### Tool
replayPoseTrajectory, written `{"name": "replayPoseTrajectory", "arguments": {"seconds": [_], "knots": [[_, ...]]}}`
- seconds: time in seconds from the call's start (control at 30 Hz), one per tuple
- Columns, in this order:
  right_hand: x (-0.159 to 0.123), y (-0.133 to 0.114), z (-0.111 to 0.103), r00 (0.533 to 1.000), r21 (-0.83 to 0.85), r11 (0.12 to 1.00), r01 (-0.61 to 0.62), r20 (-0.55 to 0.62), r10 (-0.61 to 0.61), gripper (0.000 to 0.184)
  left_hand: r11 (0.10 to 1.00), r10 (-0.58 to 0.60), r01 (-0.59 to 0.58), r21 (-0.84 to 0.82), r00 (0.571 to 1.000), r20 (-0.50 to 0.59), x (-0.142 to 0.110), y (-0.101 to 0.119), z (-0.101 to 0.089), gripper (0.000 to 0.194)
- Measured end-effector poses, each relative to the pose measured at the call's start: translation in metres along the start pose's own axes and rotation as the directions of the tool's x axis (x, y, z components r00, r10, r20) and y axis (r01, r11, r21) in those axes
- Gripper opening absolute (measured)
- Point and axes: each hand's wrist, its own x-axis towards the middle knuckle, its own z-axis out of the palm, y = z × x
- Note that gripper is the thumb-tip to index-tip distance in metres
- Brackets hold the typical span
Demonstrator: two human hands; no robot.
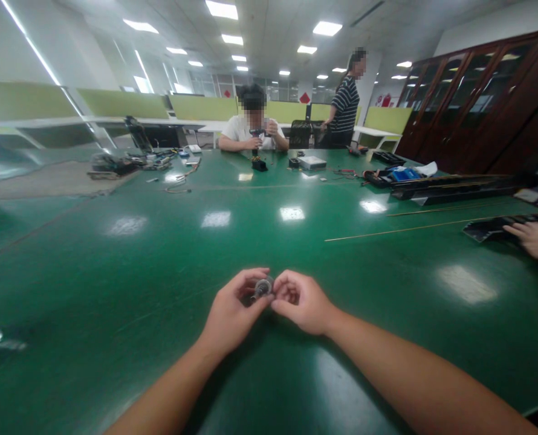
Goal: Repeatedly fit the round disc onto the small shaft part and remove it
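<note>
At lower centre, our left hand (231,309) grips a round grey part (262,289); our right hand (309,304), curled beside it, has unclear hold.

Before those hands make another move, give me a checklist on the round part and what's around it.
1. Left hand gripping the round part: ok, between thumb and fingers.
2. Right hand touching the part: cannot tell; fingertips are right beside it.
3. Part over the green tabletop: ok.
4. Nearer thin rod apart from both hands: ok.
5. Co-worker's hand apart: ok, far right.
6. Part's fine details: cannot tell, too small.
</note>
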Motion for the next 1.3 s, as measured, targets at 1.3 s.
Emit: {"name": "replayPoseTrajectory", "arguments": {"seconds": [1.3], "knots": [[0.003, 0.013, -0.002, 0.985, -0.186, 0.983, -0.013, -0.17, -0.02, 0.044, 0.95, 0.125, -0.132, 0.281, 0.991, 0.045, 0.004, -0.004, -0.018, 0.035]]}}
